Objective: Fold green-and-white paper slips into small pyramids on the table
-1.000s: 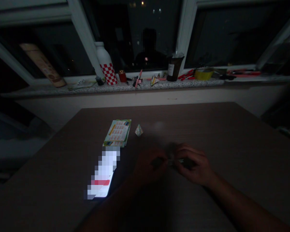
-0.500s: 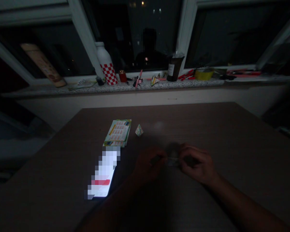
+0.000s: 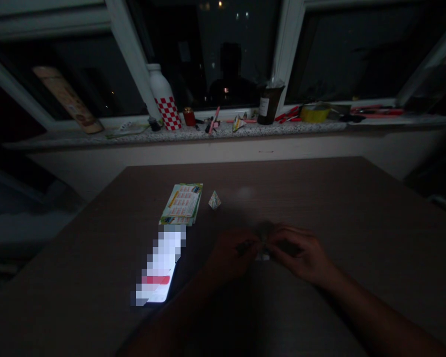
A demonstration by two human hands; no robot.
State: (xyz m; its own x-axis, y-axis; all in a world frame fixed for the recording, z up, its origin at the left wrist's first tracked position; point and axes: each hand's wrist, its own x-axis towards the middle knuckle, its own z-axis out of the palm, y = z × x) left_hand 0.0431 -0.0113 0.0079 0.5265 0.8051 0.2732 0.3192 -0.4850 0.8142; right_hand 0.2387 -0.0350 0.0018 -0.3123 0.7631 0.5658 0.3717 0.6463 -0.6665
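Over the right-centre of the dark wooden table (image 3: pixel 319 193), my left hand (image 3: pixel 235 252) and my right hand (image 3: pixel 301 252) meet fingertip to fingertip. Both hands pinch a small piece of paper (image 3: pixel 263 255), dim and partly hidden by the fingers. Its exact shape is too dark to tell. Left of the hands and farther back stands a small folded paper piece (image 3: pixel 214 201). Beside that lies a stack of printed paper sheets (image 3: pixel 183 202). A phone (image 3: pixel 161 267) with a lit screen rests below the stack, near my left forearm.
Along the granite windowsill (image 3: pixel 208 134) stand a red-checked white bottle (image 3: pixel 167 106), a small red jar (image 3: pixel 189 117), a dark cup (image 3: pixel 268 106) and a yellow roll (image 3: pixel 314 113). Another folded paper piece (image 3: pixel 239 123) sits there. A tan cylinder (image 3: pixel 69 99) leans at the left.
My fingertips have come closer together at the small paper, the right ones moving left. The stack, phone and folded piece have stayed in place.
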